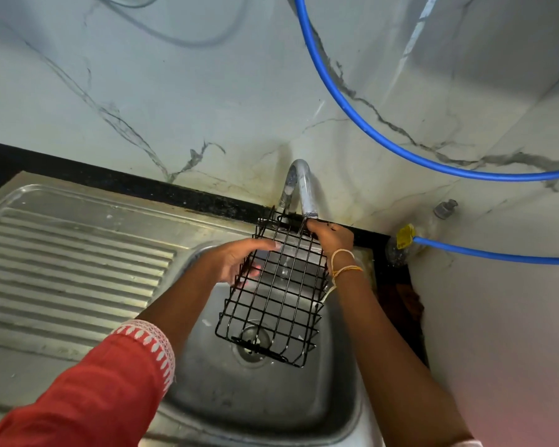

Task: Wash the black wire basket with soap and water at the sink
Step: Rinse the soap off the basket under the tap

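Note:
The black wire basket (273, 298) hangs tilted over the steel sink bowl (226, 391), its far end up under the chrome tap (299, 185). My right hand (331, 237) grips the basket's far rim just below the spout. My left hand (236, 262) holds the basket's left side, thumb outside and fingers reaching across the wires. The drain (250, 346) shows through the basket's lower end. I cannot tell whether water is running.
A ribbed steel drainboard (71, 262) lies left of the bowl. A blue hose (352, 104) loops across the marble wall to a fitting (404, 237) at the right. A white wall stands close on the right.

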